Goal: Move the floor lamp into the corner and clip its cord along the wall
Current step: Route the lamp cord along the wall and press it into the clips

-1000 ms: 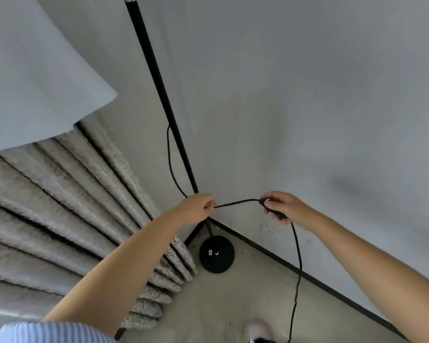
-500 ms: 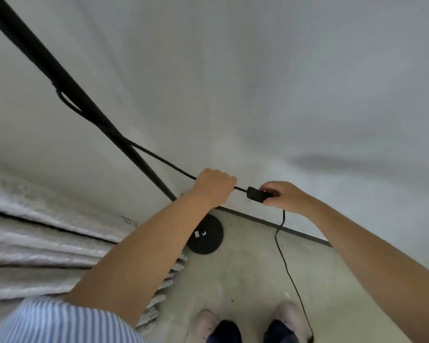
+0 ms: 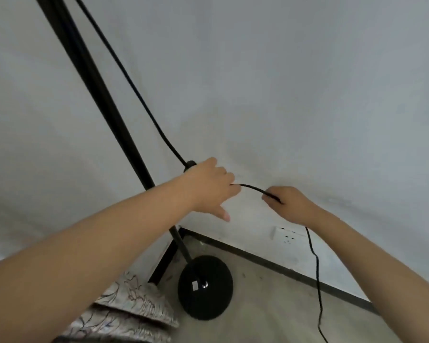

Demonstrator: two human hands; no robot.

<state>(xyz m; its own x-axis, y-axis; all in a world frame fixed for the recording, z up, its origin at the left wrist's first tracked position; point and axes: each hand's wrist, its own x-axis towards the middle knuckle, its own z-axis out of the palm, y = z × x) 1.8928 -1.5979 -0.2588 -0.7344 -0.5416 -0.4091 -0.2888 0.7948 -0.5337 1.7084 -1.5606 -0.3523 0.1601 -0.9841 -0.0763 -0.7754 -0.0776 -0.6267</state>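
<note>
From the head view, the cord (image 3: pixel 254 188) is held taut between both hands, its short free span running nearly level from the left hand (image 3: pixel 209 186) to the right hand (image 3: pixel 289 204), just in front of the wall (image 3: pixel 282 95). The left hand is closed over a dark lump on the cord, probably the switch, with the thumb hanging loose below. The right hand is pinched shut on the cord. Above the left hand the cord climbs up and to the left, alongside the pole (image 3: pixel 94 87). Below the right hand it drops slack to the floor (image 3: pixel 270 313).

The lamp's base (image 3: pixel 205 287) is seen below the left hand, in the corner by the skirting (image 3: pixel 270 261). A socket (image 3: pixel 286 235) sits on the wall just below the right hand. A curtain (image 3: pixel 124 310) lies below the left forearm. No clip can be seen; the left hand is judged nearer the corner, where clipping would begin.
</note>
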